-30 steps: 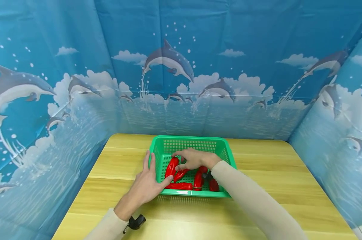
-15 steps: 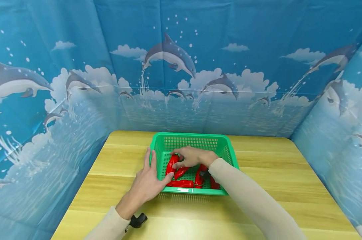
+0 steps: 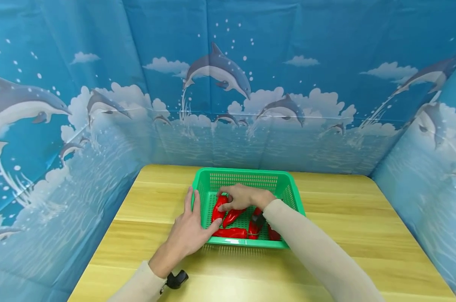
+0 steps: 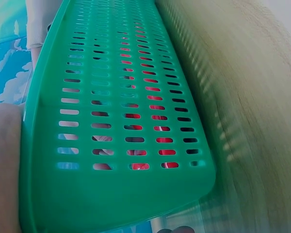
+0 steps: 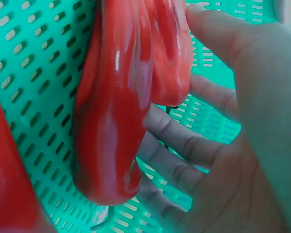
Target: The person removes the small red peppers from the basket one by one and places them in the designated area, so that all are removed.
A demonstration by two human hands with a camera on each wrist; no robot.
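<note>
A green plastic basket with slotted walls holds several shiny red peppers. My left hand holds its near left corner, thumb over the rim and fingers along the outer left side. In the left wrist view the slotted wall of the basket fills the middle, with red showing through the slots. My right hand reaches inside and grips the leftmost pepper. The right wrist view has thumb and fingers around that pepper, while a larger pepper hangs in front and hides part of the hand.
More peppers lie along the near wall, such as one lengthwise pepper and one upright pepper. The basket stands on a wooden table. A blue dolphin-print cloth encloses the back and sides.
The thumb and fingers of my right hand have come in around the leftmost pepper. My left hand has stayed at the basket's corner. The whole view has shifted slightly.
</note>
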